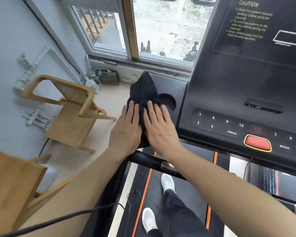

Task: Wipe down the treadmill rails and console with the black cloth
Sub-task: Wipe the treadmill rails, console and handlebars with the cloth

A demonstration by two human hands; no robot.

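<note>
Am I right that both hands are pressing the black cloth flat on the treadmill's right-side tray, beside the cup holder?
Not quite. In the head view the left hand and right hand press the black cloth on the left-side tray, beside the cup holder.

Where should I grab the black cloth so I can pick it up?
Grab the far end of the cloth, coming from above. That end is bunched into a raised peak beside the cup holder and nothing covers it. The near end lies flat under the left hand and right hand, so pinching there looks harder.
</note>
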